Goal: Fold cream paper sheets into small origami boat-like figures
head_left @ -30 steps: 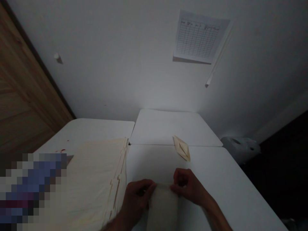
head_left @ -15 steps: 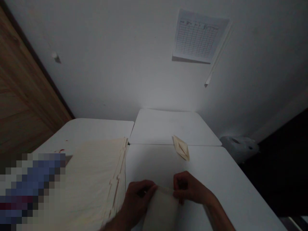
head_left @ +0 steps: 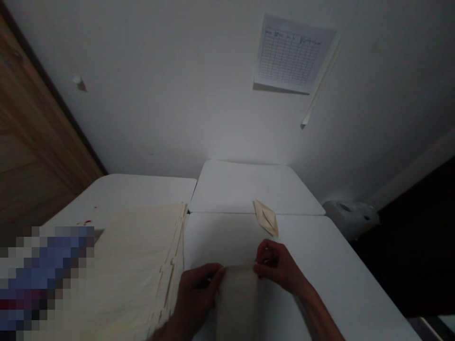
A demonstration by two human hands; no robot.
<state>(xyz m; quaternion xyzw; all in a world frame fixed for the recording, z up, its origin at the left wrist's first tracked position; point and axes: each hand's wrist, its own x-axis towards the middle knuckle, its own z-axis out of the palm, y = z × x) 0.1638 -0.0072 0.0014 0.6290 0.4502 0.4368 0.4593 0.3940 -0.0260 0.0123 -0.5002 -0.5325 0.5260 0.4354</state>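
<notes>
A cream sheet of paper (head_left: pixel 236 303) stands curved between my hands at the near edge of the white table (head_left: pixel 302 251). My left hand (head_left: pixel 197 296) pinches its left upper corner, and my right hand (head_left: pixel 273 265) pinches the right one. Its lower end runs out of view. A small folded paper boat (head_left: pixel 266 218) lies flat farther off, apart from both hands. To the left of my left hand is a thick stack of cream paper (head_left: pixel 138 255), its lower part hidden by a pixelated blue patch (head_left: pixel 46 279).
Several white tables meet here, with a far one (head_left: pixel 256 187) against the wall. Red specks (head_left: pixel 85 222) mark the left table. A wooden door (head_left: pixel 35 132) stands at left, a gridded chart (head_left: pixel 291 52) hangs on the wall, and a white plastic object (head_left: pixel 350 218) sits beyond the right table edge.
My right hand has moved slightly away from me, and the sheet's top edge has shifted with my hands. The whole view has drifted a little.
</notes>
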